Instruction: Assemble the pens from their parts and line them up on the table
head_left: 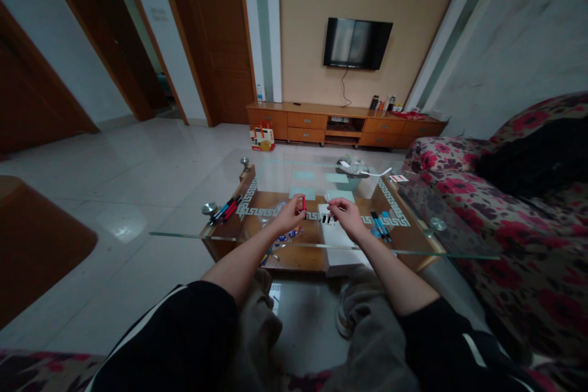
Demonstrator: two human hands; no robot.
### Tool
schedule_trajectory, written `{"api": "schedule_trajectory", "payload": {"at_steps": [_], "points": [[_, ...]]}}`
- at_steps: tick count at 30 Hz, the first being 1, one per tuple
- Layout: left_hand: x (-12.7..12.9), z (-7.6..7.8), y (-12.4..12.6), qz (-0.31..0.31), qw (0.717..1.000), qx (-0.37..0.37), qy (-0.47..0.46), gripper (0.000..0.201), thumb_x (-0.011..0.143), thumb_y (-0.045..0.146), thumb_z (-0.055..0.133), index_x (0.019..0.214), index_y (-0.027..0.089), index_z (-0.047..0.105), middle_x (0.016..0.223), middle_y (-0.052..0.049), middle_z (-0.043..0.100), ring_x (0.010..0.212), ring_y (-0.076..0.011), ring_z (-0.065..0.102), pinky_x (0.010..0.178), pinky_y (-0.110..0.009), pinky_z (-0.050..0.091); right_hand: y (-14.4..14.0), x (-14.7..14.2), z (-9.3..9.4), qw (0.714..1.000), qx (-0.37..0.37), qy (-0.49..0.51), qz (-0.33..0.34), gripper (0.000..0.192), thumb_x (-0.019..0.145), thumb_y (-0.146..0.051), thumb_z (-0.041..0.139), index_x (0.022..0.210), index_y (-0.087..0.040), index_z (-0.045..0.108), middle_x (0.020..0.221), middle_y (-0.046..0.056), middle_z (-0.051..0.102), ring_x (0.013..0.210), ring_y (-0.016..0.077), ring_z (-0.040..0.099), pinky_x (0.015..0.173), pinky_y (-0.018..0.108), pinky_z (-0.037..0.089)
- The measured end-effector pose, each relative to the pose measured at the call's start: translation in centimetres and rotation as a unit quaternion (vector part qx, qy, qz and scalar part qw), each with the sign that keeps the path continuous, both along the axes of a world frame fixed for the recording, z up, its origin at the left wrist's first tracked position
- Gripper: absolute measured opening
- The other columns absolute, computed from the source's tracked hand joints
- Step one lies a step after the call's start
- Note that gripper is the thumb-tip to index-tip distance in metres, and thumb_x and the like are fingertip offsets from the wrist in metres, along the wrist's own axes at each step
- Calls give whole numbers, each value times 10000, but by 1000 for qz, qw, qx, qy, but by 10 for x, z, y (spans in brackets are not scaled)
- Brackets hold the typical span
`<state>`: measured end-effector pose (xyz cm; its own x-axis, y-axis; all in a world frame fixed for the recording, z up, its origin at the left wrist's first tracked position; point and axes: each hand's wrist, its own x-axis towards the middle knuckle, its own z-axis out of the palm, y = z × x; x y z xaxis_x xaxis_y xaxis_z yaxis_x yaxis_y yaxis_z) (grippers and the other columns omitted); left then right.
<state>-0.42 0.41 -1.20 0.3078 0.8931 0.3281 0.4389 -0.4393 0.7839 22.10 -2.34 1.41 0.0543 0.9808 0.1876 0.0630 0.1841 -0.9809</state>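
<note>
Above the near part of a glass coffee table (179, 229), my left hand (290, 215) pinches a small red tube (304, 203), which looks like a pen cap or barrel, held roughly upright. A short gap away, my right hand (345, 215) has its fingers closed together; a thin pale piece (327, 198) shows at the fingertips, too small to name. Several small black pieces (325, 219) lie just below that hand. To the left rests a group of red, blue and black pens (226, 211). Blue and black pens (381, 226) lie to the right.
On the lower shelf are a white box (342, 257) and clear plastic packaging (289, 236). A basket (353, 180) stands toward the far right of the table, near a small card (399, 178). A floral sofa (514, 220) borders the right side.
</note>
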Motion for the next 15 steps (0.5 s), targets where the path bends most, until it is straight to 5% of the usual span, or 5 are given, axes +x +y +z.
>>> {"api": "schedule_trajectory", "payload": {"at_steps": [7,12,15], "points": [[-1,-3,3,2,1000,16,5,578,800,190,593,1353,219,427,765,34,635,630,-114,601,621,-215,447,3,6,-3,998,-40,7,-41,335,735,-353,644,1006,-164,693,970,75,704,668,135,632,510,220,464],[0,-6,6,8,1000,9,12,590,787,194,605,1353,199,441,781,24,642,621,-113,600,615,-212,453,0,5,1,999,-13,-33,-32,412,720,-432,713,1021,-150,709,870,74,713,683,156,631,532,234,472],[0,-3,5,2,999,24,34,404,795,215,596,1197,179,580,771,9,648,637,-123,595,622,-217,452,-2,3,4,999,13,-38,-33,390,753,-503,683,928,-157,722,933,85,721,673,153,618,527,240,464]]}}
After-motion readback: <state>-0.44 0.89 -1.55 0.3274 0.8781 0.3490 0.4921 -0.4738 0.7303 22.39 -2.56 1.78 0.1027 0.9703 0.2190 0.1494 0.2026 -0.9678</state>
